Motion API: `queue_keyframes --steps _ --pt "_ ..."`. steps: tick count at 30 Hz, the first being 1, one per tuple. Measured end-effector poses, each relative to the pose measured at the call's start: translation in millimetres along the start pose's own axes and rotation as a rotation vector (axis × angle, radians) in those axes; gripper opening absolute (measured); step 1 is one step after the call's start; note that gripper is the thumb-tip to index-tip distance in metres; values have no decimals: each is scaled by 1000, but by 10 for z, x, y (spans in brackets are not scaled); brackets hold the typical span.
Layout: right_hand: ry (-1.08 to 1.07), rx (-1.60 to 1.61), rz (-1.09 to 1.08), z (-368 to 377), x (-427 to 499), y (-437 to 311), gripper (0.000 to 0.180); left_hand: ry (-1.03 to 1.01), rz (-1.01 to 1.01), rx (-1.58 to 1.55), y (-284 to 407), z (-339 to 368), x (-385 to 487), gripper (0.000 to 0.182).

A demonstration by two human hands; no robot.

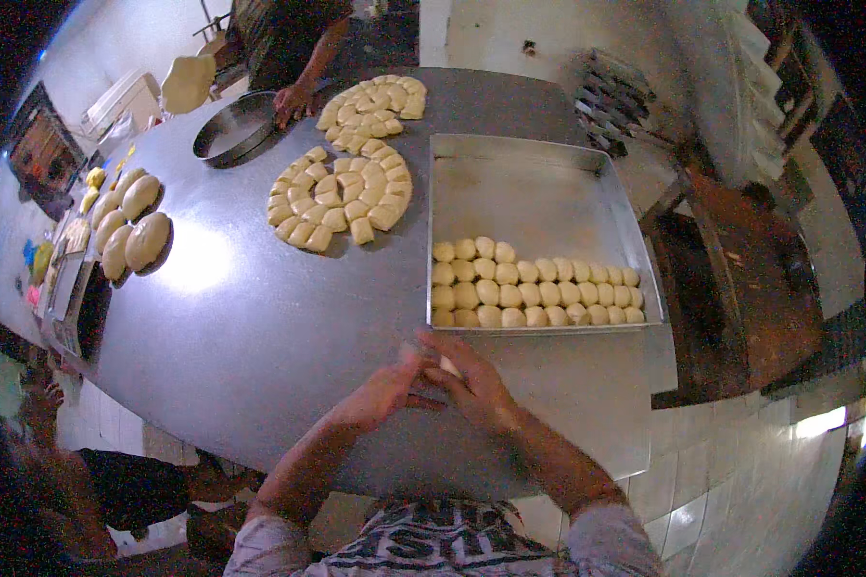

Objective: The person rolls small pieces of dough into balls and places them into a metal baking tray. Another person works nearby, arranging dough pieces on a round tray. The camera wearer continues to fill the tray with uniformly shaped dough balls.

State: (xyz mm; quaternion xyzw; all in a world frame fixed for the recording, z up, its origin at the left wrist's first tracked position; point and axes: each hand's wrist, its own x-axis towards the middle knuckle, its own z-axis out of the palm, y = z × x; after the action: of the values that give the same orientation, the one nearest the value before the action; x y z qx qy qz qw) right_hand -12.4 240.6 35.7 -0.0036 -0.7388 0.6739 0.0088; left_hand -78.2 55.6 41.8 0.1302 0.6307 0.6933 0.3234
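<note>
My left hand (393, 386) and my right hand (473, 382) meet just in front of the near edge of a rectangular metal baking tray (519, 191). A small pale piece of dough (449, 366) shows between the fingers, partly hidden and blurred. Rows of round dough balls (528, 294) fill the near part of the tray, touching one another, with a shorter row behind at the left. Left of the tray lies a round sheet of dough cut into small pieces (372, 184), and behind it a second cut sheet (386, 97).
Large oval dough pieces (148, 241) lie at the table's left. Across the steel table (274, 324), another person's hand (294, 103) touches a round metal pan (220, 155). Another person (137, 490) is at lower left. A brown surface (750, 288) stands at right.
</note>
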Motion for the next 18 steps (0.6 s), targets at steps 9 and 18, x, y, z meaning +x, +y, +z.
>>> queue_keyframes --steps 9,18 --pt "277 -1275 -89 -469 -971 251 37 746 436 1041 -244 -1361 1408 38" --pt "304 -1084 12 -459 -1276 610 21 567 498 1091 -540 -1594 1545 33"
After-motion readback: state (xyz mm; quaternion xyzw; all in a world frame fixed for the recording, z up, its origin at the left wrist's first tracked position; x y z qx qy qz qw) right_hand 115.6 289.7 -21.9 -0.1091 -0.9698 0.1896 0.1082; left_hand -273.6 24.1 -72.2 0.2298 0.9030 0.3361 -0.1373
